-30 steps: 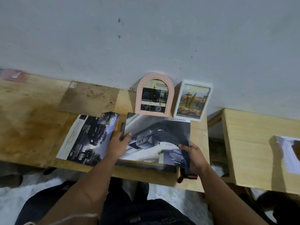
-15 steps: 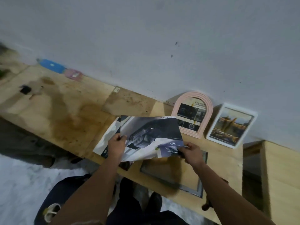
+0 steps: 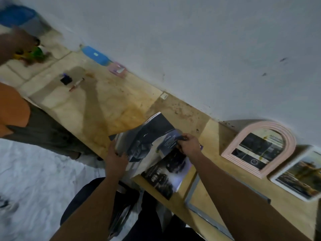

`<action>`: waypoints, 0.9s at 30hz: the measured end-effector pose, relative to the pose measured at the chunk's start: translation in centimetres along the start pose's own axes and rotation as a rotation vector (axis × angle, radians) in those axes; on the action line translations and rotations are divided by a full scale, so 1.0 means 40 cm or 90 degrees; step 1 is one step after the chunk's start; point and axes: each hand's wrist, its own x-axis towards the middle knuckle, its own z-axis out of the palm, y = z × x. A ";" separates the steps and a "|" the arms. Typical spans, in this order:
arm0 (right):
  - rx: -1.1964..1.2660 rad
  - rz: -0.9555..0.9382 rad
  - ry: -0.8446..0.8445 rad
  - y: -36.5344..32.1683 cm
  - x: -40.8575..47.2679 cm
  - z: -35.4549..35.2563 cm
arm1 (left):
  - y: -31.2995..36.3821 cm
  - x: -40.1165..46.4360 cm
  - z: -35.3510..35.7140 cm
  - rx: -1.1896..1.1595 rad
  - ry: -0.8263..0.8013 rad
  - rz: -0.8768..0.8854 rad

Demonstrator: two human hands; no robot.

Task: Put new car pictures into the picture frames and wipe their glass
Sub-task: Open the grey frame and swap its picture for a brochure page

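Note:
I hold a dark car picture (image 3: 147,141) with both hands above the wooden table (image 3: 107,105). My left hand (image 3: 116,157) grips its near left edge and my right hand (image 3: 188,143) pinches its right edge. Under it lies a second car brochure (image 3: 166,176). A grey flat frame (image 3: 192,193) lies face down near the table's front edge, under my right forearm. A pink arched frame (image 3: 260,148) and a white rectangular frame (image 3: 298,176) lean against the wall at the right, each holding a picture.
Along the wall at the left lie a blue case (image 3: 94,55) and a small pink box (image 3: 118,69). A black object (image 3: 66,80) and a pen (image 3: 76,84) rest on the table. Another person (image 3: 13,110) in orange stands at the far left.
The view has swung left and tilted. The car picture has been lifted off the grey frame and carried left over the second brochure. Another person has come into view.

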 end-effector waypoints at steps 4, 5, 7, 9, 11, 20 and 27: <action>-0.009 -0.017 -0.026 -0.055 0.091 0.111 | -0.039 0.073 -0.042 0.079 -0.035 -0.050; -0.074 -0.047 -0.026 -0.054 0.107 0.127 | -0.044 0.084 -0.048 0.131 -0.048 -0.058; -0.236 -0.113 -0.006 -0.046 0.110 0.137 | -0.047 0.100 -0.060 0.259 -0.060 -0.071; -0.337 -0.160 0.041 -0.025 0.087 0.123 | -0.052 0.120 -0.062 0.363 -0.053 -0.058; -0.372 -0.176 0.108 0.018 0.059 0.092 | -0.062 0.141 -0.047 0.457 -0.043 0.017; -0.708 -0.002 0.019 0.192 0.004 -0.013 | -0.067 0.226 0.077 0.640 -0.267 0.348; -0.638 -0.084 0.159 0.201 -0.027 0.000 | -0.068 0.223 0.083 0.672 -0.251 0.309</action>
